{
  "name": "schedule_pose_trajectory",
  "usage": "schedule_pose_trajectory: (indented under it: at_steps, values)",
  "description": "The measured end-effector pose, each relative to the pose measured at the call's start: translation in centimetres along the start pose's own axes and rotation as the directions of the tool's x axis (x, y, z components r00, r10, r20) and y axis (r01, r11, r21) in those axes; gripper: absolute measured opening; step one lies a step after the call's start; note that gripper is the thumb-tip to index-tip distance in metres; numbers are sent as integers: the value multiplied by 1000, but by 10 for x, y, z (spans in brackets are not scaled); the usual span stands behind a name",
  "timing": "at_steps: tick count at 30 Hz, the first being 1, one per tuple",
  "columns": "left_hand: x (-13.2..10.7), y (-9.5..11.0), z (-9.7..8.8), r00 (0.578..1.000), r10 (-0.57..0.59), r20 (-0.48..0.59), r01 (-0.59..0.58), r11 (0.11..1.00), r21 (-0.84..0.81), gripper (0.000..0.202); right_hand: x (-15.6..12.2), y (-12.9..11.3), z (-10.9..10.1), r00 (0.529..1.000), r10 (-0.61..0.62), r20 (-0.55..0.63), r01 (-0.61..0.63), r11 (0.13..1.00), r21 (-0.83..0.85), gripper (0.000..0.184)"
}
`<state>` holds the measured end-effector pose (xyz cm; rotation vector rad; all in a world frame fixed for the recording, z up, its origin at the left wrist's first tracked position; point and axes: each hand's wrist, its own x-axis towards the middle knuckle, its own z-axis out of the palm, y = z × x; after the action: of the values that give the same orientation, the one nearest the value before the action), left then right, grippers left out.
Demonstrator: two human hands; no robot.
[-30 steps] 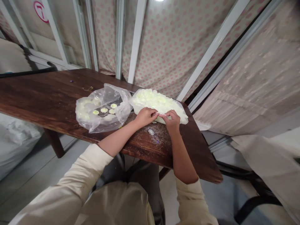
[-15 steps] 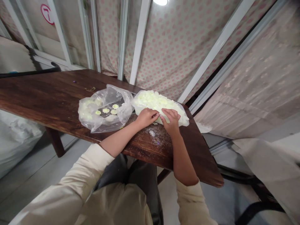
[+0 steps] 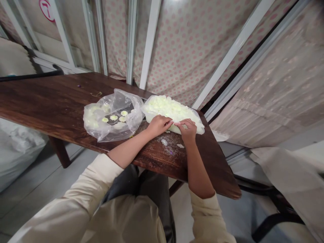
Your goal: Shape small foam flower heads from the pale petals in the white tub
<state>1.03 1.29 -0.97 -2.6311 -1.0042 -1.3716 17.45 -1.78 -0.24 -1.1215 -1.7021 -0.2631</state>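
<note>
Both hands meet at the near edge of a clear plastic tub (image 3: 149,117) heaped with pale yellow-green, petal-like pieces (image 3: 167,107). My left hand (image 3: 159,125) is closed in a pinch at the tub's front. Close beside its fingertips, my right hand (image 3: 188,130) pinches too. Something small and whitish shows between the fingertips, too small to name. On the table below lie a pale scrap (image 3: 180,145) near my right wrist and another whitish scrap (image 3: 164,142) between the forearms. Left of the tub rests a clear plastic bag (image 3: 111,135) with several scalloped yellow-green discs (image 3: 113,117).
The dark wooden table (image 3: 50,101) bears fine whitish crumbs and a tiny purple bit (image 3: 171,153) near its front edge. Behind it stand white-framed panels with a dotted curtain (image 3: 182,54). A black chair arm (image 3: 275,222) is at lower right, a white sack (image 3: 20,152) at left.
My right hand's fingers have drawn together into a pinch, nearer the left fingertips. A pale scrap now lies on the table by my right wrist. My left hand stays nearly in place.
</note>
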Motion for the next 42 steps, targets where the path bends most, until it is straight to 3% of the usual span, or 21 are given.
schedule_pose_trajectory:
  at_steps: [2, 5, 7, 9, 11, 14, 17, 27, 30, 32, 34, 39, 42]
  values:
    - [0, -1, 0, 999, -34, -26, 34, 999, -1, 29, 1, 8, -2, 994, 53, -94, -55, 998, -11, 28]
    - [0, -3, -1, 995, -82, -55, 82, 997, -9, 29, 1, 26, -5, 965, 87, -247, -133, 976, -175, 31]
    - [0, -3, -1, 995, -84, -52, 84, 996, -8, 29, 1, 34, -8, 967, 76, -241, -149, 942, -300, 40]
    - [0, -2, -1, 996, -74, -41, 74, 997, -1, 28, 1, 33, -11, 980, 61, -188, -126, 925, -358, 48]
    - [0, -1, -1, 997, -64, -32, 64, 998, 0, 28, 1, 24, -13, 996, -3, -86, -28, 936, -350, 49]
    - [0, -1, 0, 998, -50, -29, 49, 999, -13, 30, -1, 4, -11, 985, -126, 115, 151, 956, -250, 37]
    - [0, -1, 0, 999, -25, -21, 25, 1000, -16, 29, -3, -7, -5, 973, -145, 182, 174, 972, -159, 24]
    - [-1, -1, 1, 1000, -6, -3, 6, 1000, 19, 29, -1, -3, 0, 996, -67, 64, 72, 994, -79, 28]
    - [-1, -3, 1, 998, -50, -31, 51, 999, 16, 32, 2, 5, -3, 994, 26, -105, -27, 1000, -11, 28]
    - [-1, -3, 1, 997, -72, -25, 72, 997, 9, 32, 3, 15, -6, 957, 109, -270, -124, 992, -39, 26]
    - [-1, -3, 1, 998, -65, -1, 65, 998, 13, 31, 5, 24, -10, 923, 162, -350, -210, 972, -105, 26]
    - [0, -5, 0, 997, -71, -34, 72, 997, 22, 29, 5, 38, -15, 913, 215, -347, -278, 950, -145, 29]
    - [1, -6, -5, 987, -136, -81, 140, 989, 54, 34, 4, 40, -15, 924, 236, -301, -323, 904, -281, 32]
